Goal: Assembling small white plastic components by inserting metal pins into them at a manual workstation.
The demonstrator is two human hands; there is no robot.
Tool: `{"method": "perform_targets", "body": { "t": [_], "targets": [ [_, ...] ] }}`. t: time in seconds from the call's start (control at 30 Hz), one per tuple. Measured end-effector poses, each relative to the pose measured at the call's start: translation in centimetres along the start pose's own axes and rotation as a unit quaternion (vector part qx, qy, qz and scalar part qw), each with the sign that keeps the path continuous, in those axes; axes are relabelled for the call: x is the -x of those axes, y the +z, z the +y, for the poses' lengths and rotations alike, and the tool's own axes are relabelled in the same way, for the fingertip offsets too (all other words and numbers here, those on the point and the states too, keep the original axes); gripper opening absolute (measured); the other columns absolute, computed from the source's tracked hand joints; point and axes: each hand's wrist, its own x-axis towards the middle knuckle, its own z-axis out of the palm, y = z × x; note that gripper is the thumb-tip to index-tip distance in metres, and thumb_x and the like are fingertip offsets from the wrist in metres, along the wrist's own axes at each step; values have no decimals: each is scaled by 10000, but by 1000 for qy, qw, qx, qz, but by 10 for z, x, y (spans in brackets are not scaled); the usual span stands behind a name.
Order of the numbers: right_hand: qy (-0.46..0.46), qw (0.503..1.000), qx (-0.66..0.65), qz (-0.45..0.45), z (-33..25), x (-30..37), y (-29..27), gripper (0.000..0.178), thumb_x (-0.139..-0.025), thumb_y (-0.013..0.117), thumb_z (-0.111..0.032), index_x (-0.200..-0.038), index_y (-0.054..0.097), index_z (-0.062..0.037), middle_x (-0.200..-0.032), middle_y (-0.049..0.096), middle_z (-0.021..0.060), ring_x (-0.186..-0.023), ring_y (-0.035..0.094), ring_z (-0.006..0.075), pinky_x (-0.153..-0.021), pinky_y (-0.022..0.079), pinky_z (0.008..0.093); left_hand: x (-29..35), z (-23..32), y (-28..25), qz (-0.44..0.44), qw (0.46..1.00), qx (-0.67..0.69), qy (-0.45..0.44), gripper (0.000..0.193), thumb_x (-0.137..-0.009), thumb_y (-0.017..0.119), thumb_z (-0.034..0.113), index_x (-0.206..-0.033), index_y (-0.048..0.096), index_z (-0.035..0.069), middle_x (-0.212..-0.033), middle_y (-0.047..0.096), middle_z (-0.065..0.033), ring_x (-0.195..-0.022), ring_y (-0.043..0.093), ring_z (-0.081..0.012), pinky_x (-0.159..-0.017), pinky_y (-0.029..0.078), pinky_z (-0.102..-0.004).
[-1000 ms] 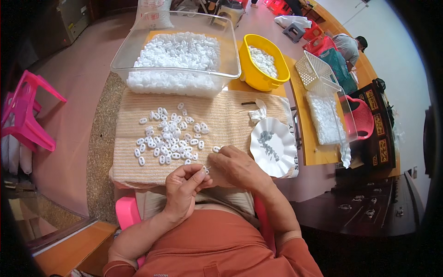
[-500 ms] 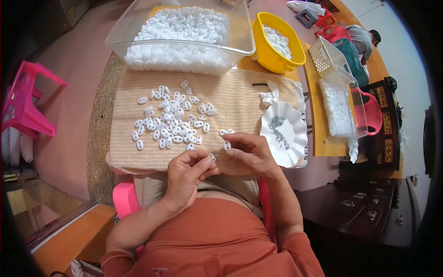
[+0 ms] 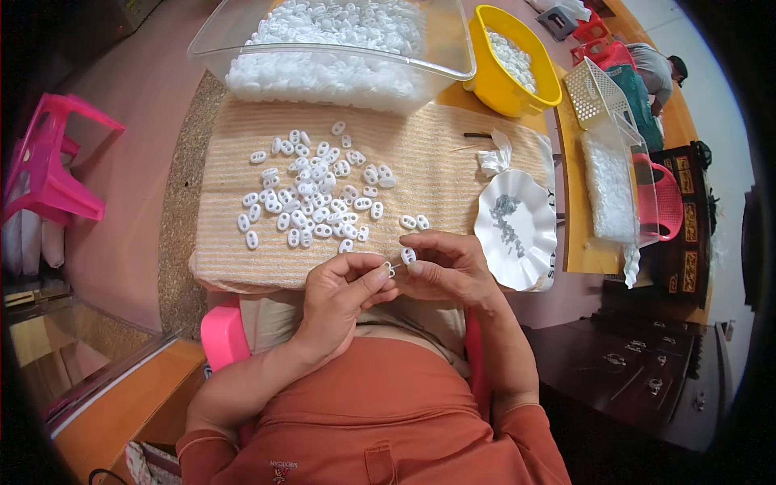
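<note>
My left hand (image 3: 341, 293) is closed, pinching a small pale looped fitting (image 3: 390, 272) with a thin pin pointing right. Just beside it, my right hand (image 3: 454, 271) grips a white oval plastic piece (image 3: 408, 255) with two holes between thumb and fingers. The pin's tip is close to this piece; whether they touch is too small to tell. Two similar loose pieces (image 3: 415, 222) lie on the cloth beyond my right fingers. A spread of many more two-holed white pieces (image 3: 311, 190) covers the cloth beyond my left hand.
A striped beige cloth (image 3: 436, 174) covers the work surface. Behind it stand a clear bin (image 3: 347, 58) of white pieces and a yellow tub (image 3: 543, 95). At right, a white fluted plate (image 3: 533, 234) holds small grey bits, near crumpled tissue (image 3: 495, 158). Another person (image 3: 653, 69) bends far right.
My hands have come slightly closer together, bringing the pin nearer the white piece in my right hand. The whole scene has shifted a little to the right in the picture.
</note>
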Motion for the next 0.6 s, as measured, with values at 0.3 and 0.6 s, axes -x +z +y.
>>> {"method": "perform_targets", "body": {
  "t": [0.3, 0.6],
  "targets": [
    [14, 1000, -2, -20, 1, 1, 0, 297, -900, 580, 8, -1191, 543, 58, -1006, 620, 103, -937, 639, 173, -808, 546, 281, -1, -1, -1, -6, 1000, -4, -5, 143, -874, 618, 16, -1014, 595, 1, -885, 644, -81, -785, 648, -144, -736, 578, -283],
    [26, 998, -43, -27, -2, 1, 2, 297, -899, 582, 7, -1187, 543, 65, -1005, 636, 115, -938, 640, 180, -820, 553, 304, -1, 0, -1, -11, 1000, -11, -5, 131, -887, 606, 30, -1016, 598, 8, -872, 648, -79, -773, 649, -145, -733, 574, -280]
  ]
}}
